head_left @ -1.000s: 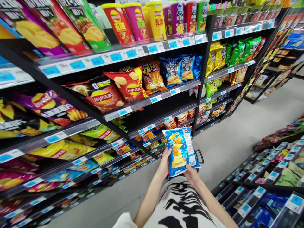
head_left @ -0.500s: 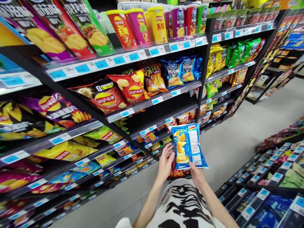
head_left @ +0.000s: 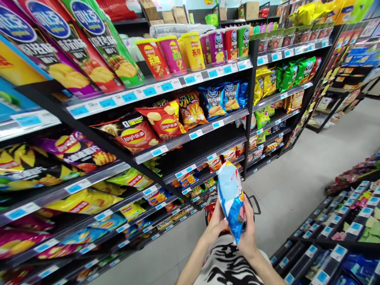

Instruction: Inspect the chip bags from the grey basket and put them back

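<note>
Between my two hands is a blue and white bag of chips [head_left: 230, 194], turned so that a narrow side faces up toward me. My left hand [head_left: 216, 222] grips its lower left side, thumb against the bag. On the opposite side my right hand [head_left: 247, 229] is wrapped round the bag, its fingers partly hidden. Below the bag, a basket with a dark handle [head_left: 255, 205] shows near my body, with red packs [head_left: 210, 209] in it. The bag hides most of the basket.
Tall shelves [head_left: 190, 138] with bagged chips run along the left, with chip tubs [head_left: 192, 51] on an upper shelf. A low rack of packets [head_left: 335, 233] stands at the lower right. Grey floor [head_left: 285, 182] lies between them.
The bag has been turned from its printed back to its side. My right hand has shifted from the bottom corner to the side, and my left hand has closed on the bag.
</note>
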Demonstrator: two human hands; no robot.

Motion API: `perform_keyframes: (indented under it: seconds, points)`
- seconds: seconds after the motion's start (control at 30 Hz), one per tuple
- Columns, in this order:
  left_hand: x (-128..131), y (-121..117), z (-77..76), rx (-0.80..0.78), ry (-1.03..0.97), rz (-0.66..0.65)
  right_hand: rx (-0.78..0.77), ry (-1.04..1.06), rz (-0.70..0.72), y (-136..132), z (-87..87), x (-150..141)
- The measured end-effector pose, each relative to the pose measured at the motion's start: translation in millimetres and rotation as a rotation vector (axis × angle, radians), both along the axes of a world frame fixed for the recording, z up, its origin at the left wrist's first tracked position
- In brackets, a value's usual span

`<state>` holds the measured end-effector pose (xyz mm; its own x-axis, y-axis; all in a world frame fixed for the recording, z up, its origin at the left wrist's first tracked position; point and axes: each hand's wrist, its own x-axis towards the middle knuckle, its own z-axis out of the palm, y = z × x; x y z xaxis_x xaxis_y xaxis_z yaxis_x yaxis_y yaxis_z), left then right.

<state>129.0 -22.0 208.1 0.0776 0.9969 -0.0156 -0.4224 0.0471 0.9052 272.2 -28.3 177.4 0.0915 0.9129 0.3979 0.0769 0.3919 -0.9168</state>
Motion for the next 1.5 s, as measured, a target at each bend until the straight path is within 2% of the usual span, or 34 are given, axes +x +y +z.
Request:
perform_keyframes:
  seconds: [0.07,0.13,0.27,0.33,0.4,0.47,0.5,0.63,0.7,0.8,0.93,1.03,1.1,1.3,1.5]
  points:
    - [-3,-2,-14.8,-0.110,-0.117,0.065,0.138,-0.112,0.020,0,2.1,1]
    - [-8,-3,-23.8,-0.238,-0.212,0.133,0.228,-0.190,0.106,1,3.7,3]
    - [-20,0,-21.6,-0.359,-0.335,0.200,0.281,-0.193,0.347,0,3.3,10]
    - [-27,1,-18.2,-0.371,-0.357,0.210,0.284,-0.122,0.311,1,1.5,12]
    - [-34,1,-18.7,-0.380,-0.352,0.205,0.178,-0.036,0.159,6,0.1,14]
    - [-40,-2,-22.3,-0.383,-0.325,0.188,-0.034,0.060,0.092,13,0.2,16]
    - [-42,-4,-24.1,-0.387,-0.310,0.174,-0.156,0.124,0.140,17,0.9,18]
    - [-39,-5,-20.1,-0.462,-0.305,0.073,-0.604,0.459,0.581,27,7.6,29]
    - [-31,0,-11.7,-0.488,-0.332,0.032,-0.710,0.529,0.631,30,12.4,36]
    - [-20,11,-2.0,-0.447,-0.306,0.090,-0.711,0.505,0.486,38,19.1,45]
    - [-13,16,-4.9,-0.302,-0.173,0.251,-0.660,0.530,0.288,50,25.0,49]
    - [-10,12,-8.6,-0.162,-0.110,0.222,-0.662,0.691,0.250,52,28.2,45]
    - [-7,10,-7.4,-0.126,-0.084,0.222,-0.650,0.769,0.231,50,29.7,40]
    - [3,9,-0.3,-0.171,-0.150,0.255,-0.604,0.860,0.168,45,29.2,34]
    - [13,7,-4.0,-0.259,-0.153,0.241,-0.555,0.852,0.117,46,28.0,36]
